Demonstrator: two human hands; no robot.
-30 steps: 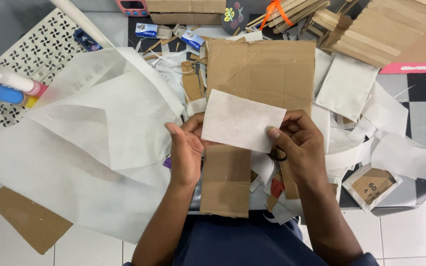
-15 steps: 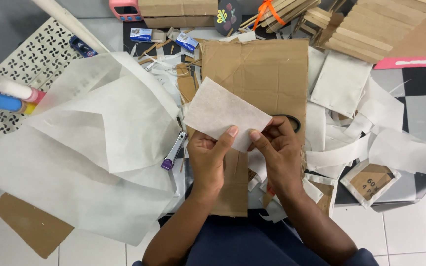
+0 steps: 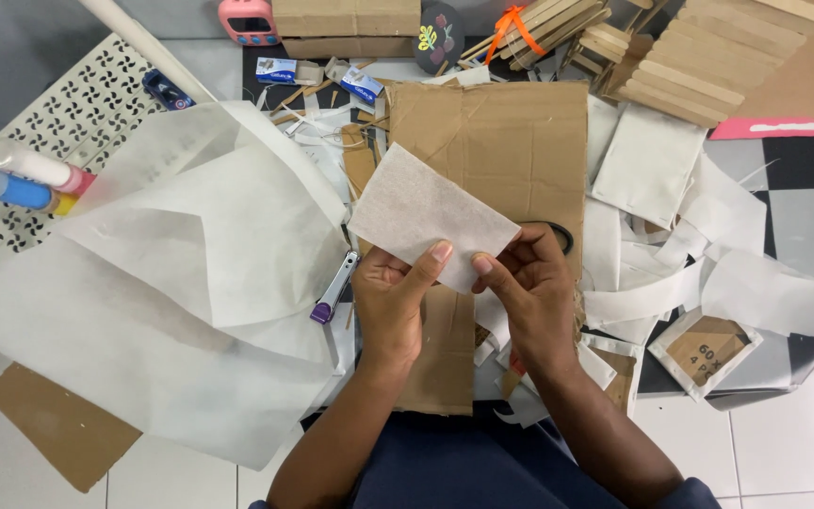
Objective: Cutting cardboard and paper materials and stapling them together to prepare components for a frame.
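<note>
White non-woven fabric, a small rectangular piece point(image 3: 431, 215), was held up over the work area between both hands, tilted so that its long edge ran from about 10 o'clock to 4 o'clock. Left hand point(image 3: 396, 292) pinched the lower edge of the piece with thumb on the near face and fingers behind; right hand point(image 3: 531, 283) pinched the same edge just beside it at 3 o'clock, thumb tips nearly touching. Both grips were pressed together on the fabric, not spread. Judged step: the cut piece was being inspected or aligned by hand; a next move would call for a steady two-handed hold and a flat, bare spot to set it on. Directly beneath the hands lay a narrow cardboard strip point(image 3: 445, 353), and beyond it, at 12 o'clock, a larger creased cardboard sheet point(image 3: 506, 141). A small purple-handled tool point(image 3: 333, 294) rested at 9 o'clock, just beside the left hand, on the edge of a large loose sheet of white fabric point(image 3: 171, 283) that spread out to 8 o'clock. At 3 o'clock lay white offcut strips point(image 3: 765, 297) and a fabric-wrapped cardboard square point(image 3: 708, 347). Farther off, at 1 o'clock, a stack of flat wooden sticks point(image 3: 699, 57); at 10 o'clock, glue bottles point(image 3: 21, 179) on a perforated white panel point(image 3: 87, 104).
</note>
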